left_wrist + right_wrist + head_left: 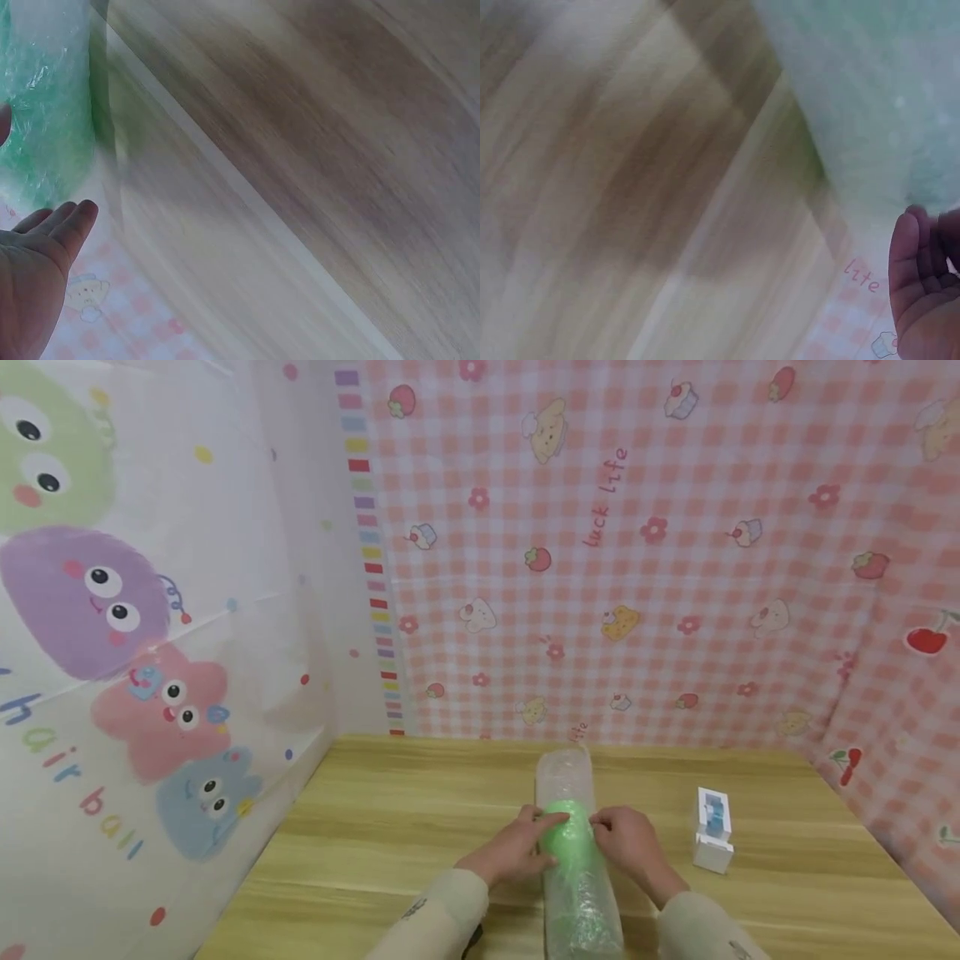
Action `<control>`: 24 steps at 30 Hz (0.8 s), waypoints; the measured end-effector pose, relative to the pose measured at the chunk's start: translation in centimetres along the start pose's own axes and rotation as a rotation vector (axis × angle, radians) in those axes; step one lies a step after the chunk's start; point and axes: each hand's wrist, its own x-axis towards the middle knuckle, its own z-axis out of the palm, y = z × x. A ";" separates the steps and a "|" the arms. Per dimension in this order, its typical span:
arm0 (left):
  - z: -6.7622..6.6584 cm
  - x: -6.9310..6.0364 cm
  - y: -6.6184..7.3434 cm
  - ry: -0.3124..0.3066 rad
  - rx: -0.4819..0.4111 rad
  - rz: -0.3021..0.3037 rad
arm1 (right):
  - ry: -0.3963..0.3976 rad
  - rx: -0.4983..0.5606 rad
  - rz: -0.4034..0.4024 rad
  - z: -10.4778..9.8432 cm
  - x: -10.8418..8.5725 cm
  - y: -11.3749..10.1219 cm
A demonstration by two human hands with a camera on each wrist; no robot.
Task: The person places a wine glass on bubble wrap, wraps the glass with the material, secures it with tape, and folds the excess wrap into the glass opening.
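Note:
A long roll of clear bubble wrap (581, 906) lies lengthwise on the table, with something bright green (570, 839) showing through its middle. My left hand (517, 847) rests against the roll's left side, index finger and thumb spread over the green part. In the left wrist view its other fingers (75, 229) are fairly straight beside the wrap (45, 112). At the right side, my right hand (632, 843) has curled fingers and pinches the wrap's edge. The right wrist view shows those fingertips (907, 229) at the blurred wrap (877, 112). What the green thing is stays hidden.
A white tape dispenser (712, 852) with a bluish roll stands right of the right hand on the wood-grain table (360, 827). Behind hangs a pink checked cloth (495, 585); a white cartoon-printed sheet (255, 552) hangs at the left. A small dark object (472, 939) shows by the left sleeve.

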 end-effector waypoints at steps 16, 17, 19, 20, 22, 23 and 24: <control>-0.6 0.4 0.5 0.037 -0.050 -0.060 | 0.046 0.114 -0.065 1.2 -1.0 1.0; -0.7 0.4 0.5 0.043 -0.053 -0.062 | 0.051 0.117 -0.068 1.3 -1.0 0.9; -0.8 0.4 0.6 0.056 -0.050 -0.072 | 0.060 0.118 -0.073 1.5 -1.1 0.9; -0.8 0.4 0.7 0.060 -0.045 -0.073 | 0.059 0.121 -0.073 1.5 -1.1 0.9; -1.0 0.4 0.8 0.059 -0.045 -0.082 | 0.062 0.132 -0.083 1.6 -1.1 0.9; -1.1 0.4 0.8 0.059 -0.047 -0.084 | 0.061 0.142 -0.087 1.6 -1.1 0.9; -1.2 0.4 0.9 0.059 -0.052 -0.083 | 0.061 0.147 -0.095 1.6 -1.1 0.9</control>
